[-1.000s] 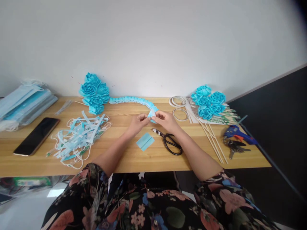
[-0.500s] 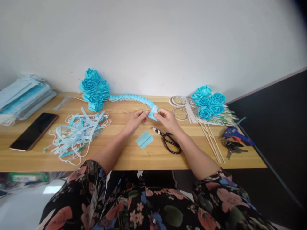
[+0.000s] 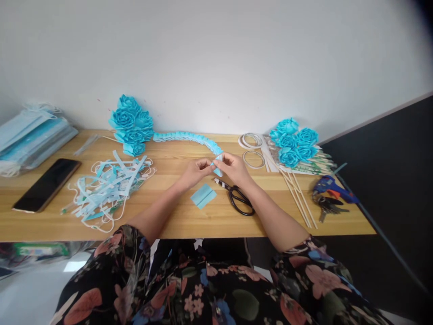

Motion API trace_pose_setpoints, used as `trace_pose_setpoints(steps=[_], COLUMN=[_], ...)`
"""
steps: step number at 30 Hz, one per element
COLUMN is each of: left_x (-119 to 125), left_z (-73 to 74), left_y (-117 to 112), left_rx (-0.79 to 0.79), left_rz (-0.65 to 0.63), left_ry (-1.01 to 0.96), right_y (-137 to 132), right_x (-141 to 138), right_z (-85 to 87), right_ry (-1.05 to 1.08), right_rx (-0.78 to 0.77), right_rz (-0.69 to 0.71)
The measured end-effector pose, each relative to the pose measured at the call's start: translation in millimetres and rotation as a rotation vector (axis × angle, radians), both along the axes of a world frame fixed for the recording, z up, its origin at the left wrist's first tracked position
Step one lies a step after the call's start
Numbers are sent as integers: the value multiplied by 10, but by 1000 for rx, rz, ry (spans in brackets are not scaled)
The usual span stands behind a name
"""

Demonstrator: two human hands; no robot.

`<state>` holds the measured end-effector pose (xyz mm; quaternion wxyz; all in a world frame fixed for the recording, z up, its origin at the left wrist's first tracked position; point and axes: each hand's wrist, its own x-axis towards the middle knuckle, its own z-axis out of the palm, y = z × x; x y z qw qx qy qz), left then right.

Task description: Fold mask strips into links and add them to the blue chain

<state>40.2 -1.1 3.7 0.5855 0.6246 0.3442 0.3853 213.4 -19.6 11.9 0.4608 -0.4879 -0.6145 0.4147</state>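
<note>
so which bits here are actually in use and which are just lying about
In use: folded blue piece pinched between left hand and right hand; cut blue rectangle; scissors.
Lying about: phone; keys; glue gun; heap of trimmings.

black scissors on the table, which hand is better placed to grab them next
Probably the right hand: the black metal scissors lie just beside its wrist, and the left hand is farther off. Both pinch a small light-blue folded piece.
</note>
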Motion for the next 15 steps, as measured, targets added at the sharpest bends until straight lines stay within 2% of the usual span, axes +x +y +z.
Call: trace_pose_setpoints(steps=[4,7,11,15], left_x=[0,-11,-29,-31], left_z=[-12,-16,2,19], left_y=[6,24,50,58], left_rx=[11,7,-14,-16], left_rz=[-23,8,93,116], left_ry=[8,-2,-25,-32], right_y=[16,41,44,18], right_x=[13,32,55,57], right_z=[3,20,33,40], right_ry=[45,126,103,-4], right_rx=[19,-7,-72,-56], right_rz=[-99,-144,-48,67])
